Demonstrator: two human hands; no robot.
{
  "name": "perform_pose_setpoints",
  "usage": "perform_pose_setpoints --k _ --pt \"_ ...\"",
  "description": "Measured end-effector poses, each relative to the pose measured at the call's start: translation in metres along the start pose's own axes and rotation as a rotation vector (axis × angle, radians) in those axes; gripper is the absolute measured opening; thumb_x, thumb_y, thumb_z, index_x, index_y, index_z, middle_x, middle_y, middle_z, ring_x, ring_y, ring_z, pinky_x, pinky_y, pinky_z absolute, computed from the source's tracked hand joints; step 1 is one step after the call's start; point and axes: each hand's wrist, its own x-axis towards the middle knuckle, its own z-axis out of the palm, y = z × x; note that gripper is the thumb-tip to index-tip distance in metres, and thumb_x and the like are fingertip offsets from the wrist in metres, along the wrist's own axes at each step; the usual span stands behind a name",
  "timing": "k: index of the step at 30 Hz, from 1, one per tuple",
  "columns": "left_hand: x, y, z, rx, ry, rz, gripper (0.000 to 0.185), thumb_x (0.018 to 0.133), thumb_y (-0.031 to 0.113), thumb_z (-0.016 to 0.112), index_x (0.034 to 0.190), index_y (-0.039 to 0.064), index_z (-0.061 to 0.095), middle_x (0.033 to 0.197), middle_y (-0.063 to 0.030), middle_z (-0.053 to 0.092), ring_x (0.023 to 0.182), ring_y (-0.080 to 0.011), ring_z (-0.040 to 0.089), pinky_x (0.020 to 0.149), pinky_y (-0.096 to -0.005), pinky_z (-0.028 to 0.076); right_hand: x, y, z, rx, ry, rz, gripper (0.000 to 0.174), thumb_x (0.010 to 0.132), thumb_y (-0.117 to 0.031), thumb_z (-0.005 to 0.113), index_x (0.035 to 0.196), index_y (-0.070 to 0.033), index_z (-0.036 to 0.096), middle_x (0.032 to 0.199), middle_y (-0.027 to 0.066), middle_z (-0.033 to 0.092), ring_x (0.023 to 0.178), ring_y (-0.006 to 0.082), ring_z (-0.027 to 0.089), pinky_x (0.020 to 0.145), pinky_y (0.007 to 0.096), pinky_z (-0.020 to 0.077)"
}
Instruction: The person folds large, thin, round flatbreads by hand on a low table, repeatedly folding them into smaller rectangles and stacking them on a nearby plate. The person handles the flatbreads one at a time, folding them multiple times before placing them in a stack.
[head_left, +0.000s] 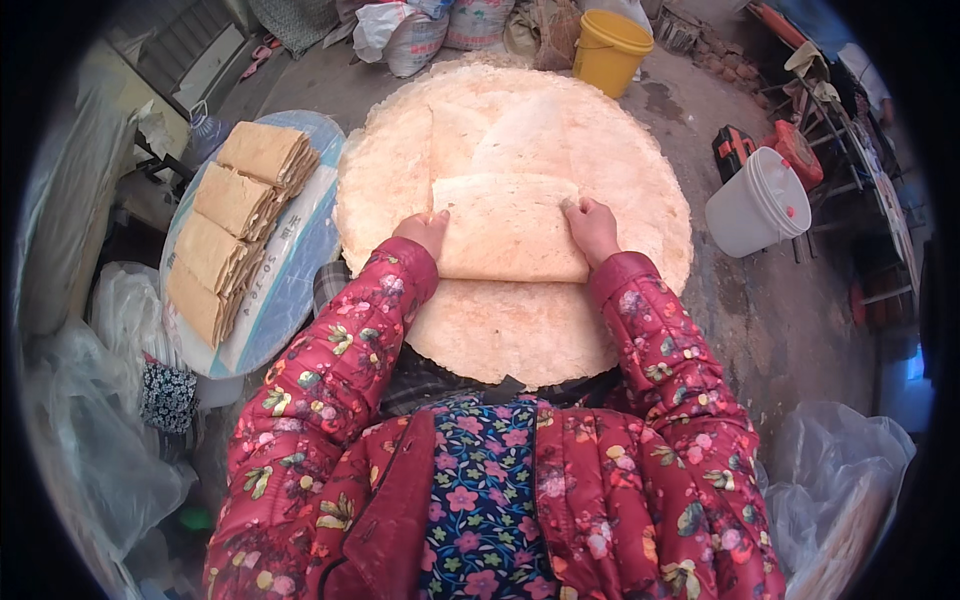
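A large stack of round, thin flatbread sheets lies before me. On it, a sheet is partly folded into a rectangular flap, its sides turned inward. My left hand grips the flap's left edge, thumb on top. My right hand pinches its upper right edge between thumb and fingers. The fold's straight lower edge crosses the stack between my wrists. To the left, several folded flatbread bundles lie in an overlapping row on a round, plastic-covered board.
A yellow bucket and filled woven sacks stand beyond the stack. A white plastic bucket is on the right, near a metal rack. Clear plastic sheeting lies at lower left and lower right.
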Motion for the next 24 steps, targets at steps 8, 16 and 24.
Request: perform_pose_setpoints --k 8,16,24 --pt "0.004 -0.008 0.004 -0.072 0.016 -0.060 0.037 0.097 0.037 0.066 0.098 0.001 0.074 0.086 -0.0101 0.075 0.076 -0.0187 0.069 0.076 -0.0329 0.053 -0.008 -0.017 0.005 -0.319 0.060 -0.010 0.040 0.093 -0.039 0.059 0.103 -0.002 0.070 0.100 0.0250 0.072 0.097 0.0429 0.069 0.085 0.0515 0.0539" --pt "0.001 -0.014 0.011 -0.246 0.112 0.053 0.030 0.096 0.032 0.069 0.096 0.002 0.071 0.084 -0.0059 0.073 0.073 -0.0148 0.065 0.072 -0.0303 0.052 -0.016 -0.020 0.009 -0.345 0.114 0.007 0.039 0.096 -0.041 0.056 0.100 -0.003 0.064 0.098 0.0261 0.070 0.095 0.0453 0.067 0.083 0.0536 0.0519" --pt "0.037 -0.022 -0.001 -0.253 -0.088 -0.101 0.032 0.097 0.031 0.066 0.105 0.001 0.073 0.091 -0.0132 0.075 0.083 -0.0225 0.070 0.077 -0.0353 0.054 -0.019 -0.024 0.011 -0.362 0.113 0.024 0.039 0.096 -0.042 0.055 0.103 -0.005 0.064 0.098 0.0250 0.071 0.095 0.0445 0.068 0.082 0.0540 0.0525"
